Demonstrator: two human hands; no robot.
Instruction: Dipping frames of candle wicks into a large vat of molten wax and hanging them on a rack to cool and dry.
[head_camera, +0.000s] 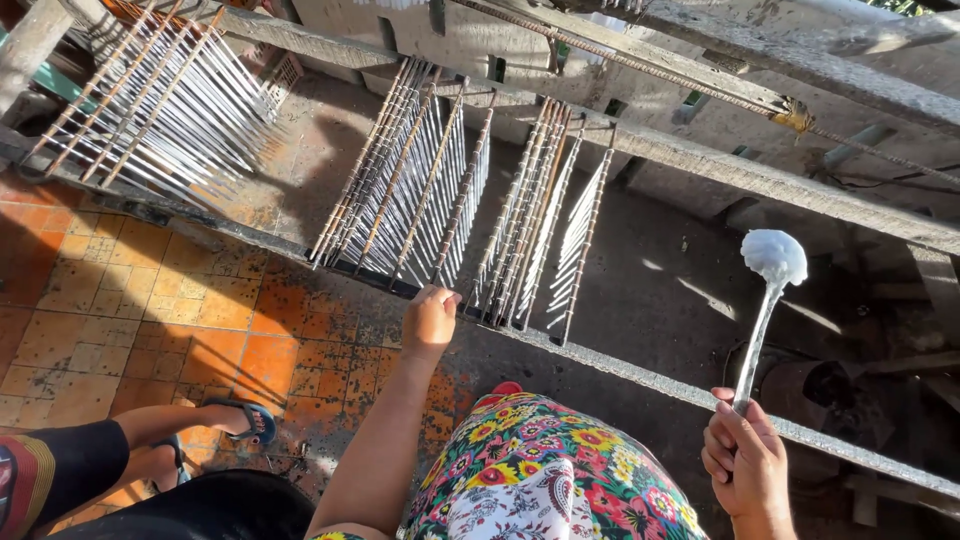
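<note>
My left hand (430, 318) is closed on the near end of a wooden slat (465, 190) hung with thin white sticks, where it rests on the near grey beam (620, 368). My right hand (745, 462) grips the metal handle of a ladle (770, 270) with a white-coated bowl, held upright over the beam at the right. Several more slats of white sticks (545, 215) lie side by side between the near beam and the far beam (720, 170). A floral garment (545, 470) covers my lap.
Another set of stick-hung slats (160, 90) rests at upper left. Orange stained floor tiles (150, 310) spread to the left. Another person's foot in a blue sandal (245, 420) and a striped sleeve sit at lower left. Dark machinery (810, 385) lies under the beam.
</note>
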